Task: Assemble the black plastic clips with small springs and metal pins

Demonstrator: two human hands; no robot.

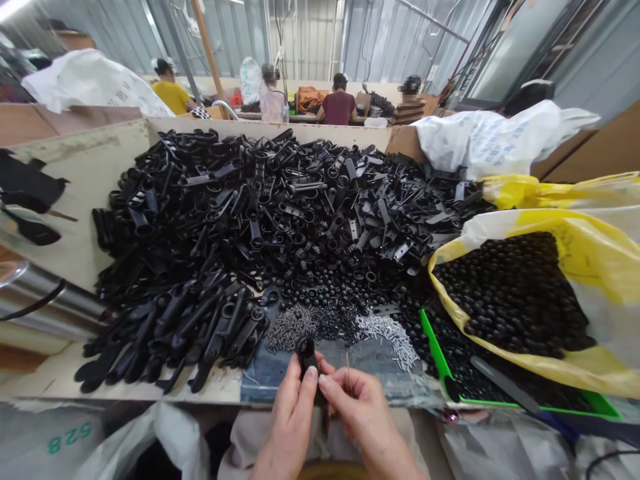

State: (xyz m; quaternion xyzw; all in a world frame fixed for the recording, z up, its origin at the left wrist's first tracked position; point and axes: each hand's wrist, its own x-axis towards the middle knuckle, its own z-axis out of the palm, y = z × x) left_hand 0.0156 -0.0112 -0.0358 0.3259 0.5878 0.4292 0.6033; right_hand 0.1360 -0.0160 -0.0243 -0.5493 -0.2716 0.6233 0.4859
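Note:
My left hand [293, 413] is closed around a black plastic part [305, 349] with a ring-shaped upper end, held upright above the front edge of the bench. Beside it, my right hand [357, 403] is closed in a pinch, its fingertips against the lower part of that piece. A thin brown rod [349, 371] sticks up from between the right fingers; its lower end is hidden. Just beyond the hands lie small grey springs [295, 327], small black pieces [334, 323] and silver pins [393, 337] on a blue-grey mat [270, 373].
A large heap of black plastic parts [260, 193] fills the bench behind. Long black handles [175, 327] lie at left, near a steel cylinder [43, 293]. At right, a yellow-white sack [595, 260] of black balls stands over a green tray [435, 350]. Several people work farther back.

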